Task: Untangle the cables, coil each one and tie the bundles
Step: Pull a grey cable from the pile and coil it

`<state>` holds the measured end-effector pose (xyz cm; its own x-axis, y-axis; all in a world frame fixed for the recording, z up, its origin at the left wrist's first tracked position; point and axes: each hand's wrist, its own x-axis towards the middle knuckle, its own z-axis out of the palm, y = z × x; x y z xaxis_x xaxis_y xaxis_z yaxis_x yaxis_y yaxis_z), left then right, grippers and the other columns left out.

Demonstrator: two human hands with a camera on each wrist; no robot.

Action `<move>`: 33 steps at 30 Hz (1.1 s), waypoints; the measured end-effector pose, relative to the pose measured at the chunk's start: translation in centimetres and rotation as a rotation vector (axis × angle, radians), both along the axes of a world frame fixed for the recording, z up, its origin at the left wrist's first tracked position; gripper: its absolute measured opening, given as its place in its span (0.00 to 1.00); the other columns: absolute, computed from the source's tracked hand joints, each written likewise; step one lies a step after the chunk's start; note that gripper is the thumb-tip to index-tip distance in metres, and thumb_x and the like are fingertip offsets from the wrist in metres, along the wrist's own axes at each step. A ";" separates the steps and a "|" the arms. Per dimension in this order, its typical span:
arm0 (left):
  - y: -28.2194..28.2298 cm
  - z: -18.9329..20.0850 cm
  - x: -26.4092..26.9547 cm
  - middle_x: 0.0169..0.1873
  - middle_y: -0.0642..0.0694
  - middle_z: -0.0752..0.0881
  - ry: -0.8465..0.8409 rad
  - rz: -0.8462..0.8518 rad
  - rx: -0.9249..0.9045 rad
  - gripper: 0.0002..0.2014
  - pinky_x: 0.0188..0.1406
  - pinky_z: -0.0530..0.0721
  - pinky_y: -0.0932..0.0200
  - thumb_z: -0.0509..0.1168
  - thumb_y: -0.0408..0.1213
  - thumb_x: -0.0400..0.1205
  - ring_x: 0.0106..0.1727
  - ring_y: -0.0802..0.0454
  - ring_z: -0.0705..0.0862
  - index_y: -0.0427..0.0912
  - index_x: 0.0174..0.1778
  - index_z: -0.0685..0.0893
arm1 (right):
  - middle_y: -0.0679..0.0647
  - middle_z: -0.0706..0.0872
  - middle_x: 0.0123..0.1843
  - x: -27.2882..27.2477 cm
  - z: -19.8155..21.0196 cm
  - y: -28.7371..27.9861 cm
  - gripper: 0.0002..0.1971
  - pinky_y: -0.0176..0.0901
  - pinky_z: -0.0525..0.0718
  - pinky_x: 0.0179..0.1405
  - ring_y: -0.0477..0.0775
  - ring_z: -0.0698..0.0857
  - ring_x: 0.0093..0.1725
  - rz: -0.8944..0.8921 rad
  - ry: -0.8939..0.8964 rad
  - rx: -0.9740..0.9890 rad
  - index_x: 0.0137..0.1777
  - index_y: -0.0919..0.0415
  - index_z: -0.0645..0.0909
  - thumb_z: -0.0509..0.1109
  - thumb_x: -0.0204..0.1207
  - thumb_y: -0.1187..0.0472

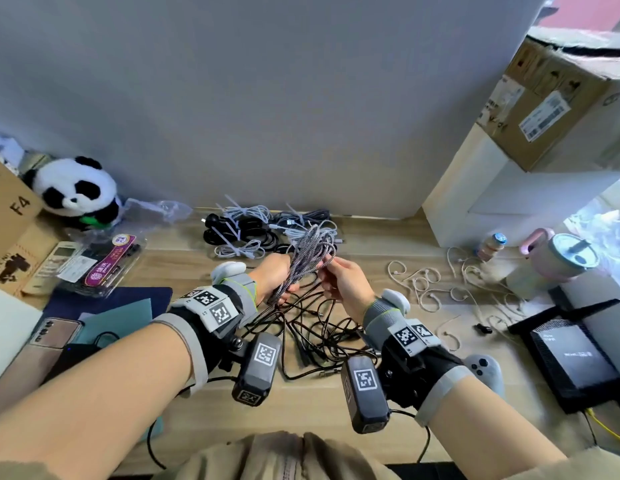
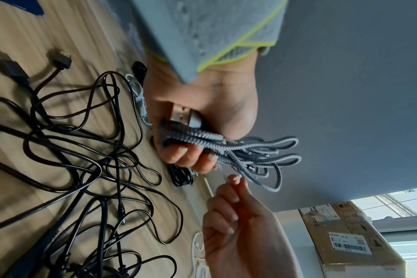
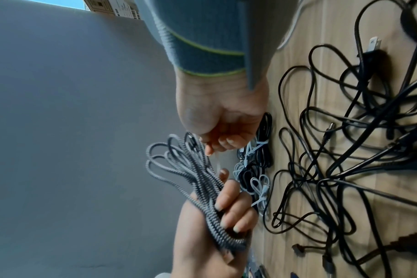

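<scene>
Fingers of the left hand curl round the braided cable; right hand pinches a thin tie.

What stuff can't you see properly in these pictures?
- Braided cable: its bottom end is hidden inside the left hand in the head view.
- Thin pale strip pinched by the right hand: blurred in the right wrist view.
- Box label: print too small in the left wrist view.

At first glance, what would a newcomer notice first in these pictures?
First, the grey braided cable, coiled in loops and gripped by the left hand above the desk, with the right hand pinching something thin beside it. Below lies a black cable tangle; behind, tied bundles near the wall.
</scene>
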<state>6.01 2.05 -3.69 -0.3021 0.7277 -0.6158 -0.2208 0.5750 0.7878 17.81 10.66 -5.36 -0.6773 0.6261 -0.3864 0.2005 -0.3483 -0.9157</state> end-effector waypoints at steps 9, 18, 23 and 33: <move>-0.5 0.2 -1.5 0.16 0.47 0.70 0.042 0.195 0.020 0.14 0.10 0.62 0.72 0.39 0.38 0.88 0.09 0.56 0.64 0.42 0.53 0.71 | 0.49 0.88 0.42 -0.2 1.4 -0.7 0.09 0.32 0.78 0.31 0.43 0.81 0.34 -0.012 0.095 0.214 0.46 0.57 0.87 0.65 0.82 0.61; -0.8 0.3 -2.6 0.21 0.42 0.78 0.165 0.289 -0.008 0.18 0.11 0.66 0.70 0.41 0.42 0.89 0.14 0.52 0.72 0.33 0.55 0.72 | 0.49 0.90 0.40 -0.4 3.0 -0.3 0.11 0.31 0.76 0.28 0.43 0.81 0.27 0.037 0.188 0.298 0.39 0.59 0.87 0.67 0.81 0.60; 0.0 0.2 -2.1 0.42 0.29 0.84 0.351 0.274 -0.024 0.17 0.34 0.81 0.52 0.48 0.39 0.88 0.39 0.35 0.84 0.30 0.58 0.78 | 0.48 0.89 0.32 -1.8 4.4 -1.2 0.14 0.33 0.80 0.26 0.46 0.85 0.27 0.285 0.190 0.453 0.35 0.57 0.85 0.66 0.82 0.62; 0.5 0.8 -1.3 0.25 0.42 0.76 0.414 0.242 0.052 0.25 0.21 0.70 0.63 0.45 0.47 0.89 0.21 0.50 0.75 0.40 0.32 0.76 | 0.62 0.89 0.37 -5.0 4.9 -0.4 0.21 0.42 0.77 0.27 0.49 0.81 0.18 0.200 -0.016 0.691 0.26 0.54 0.72 0.62 0.83 0.55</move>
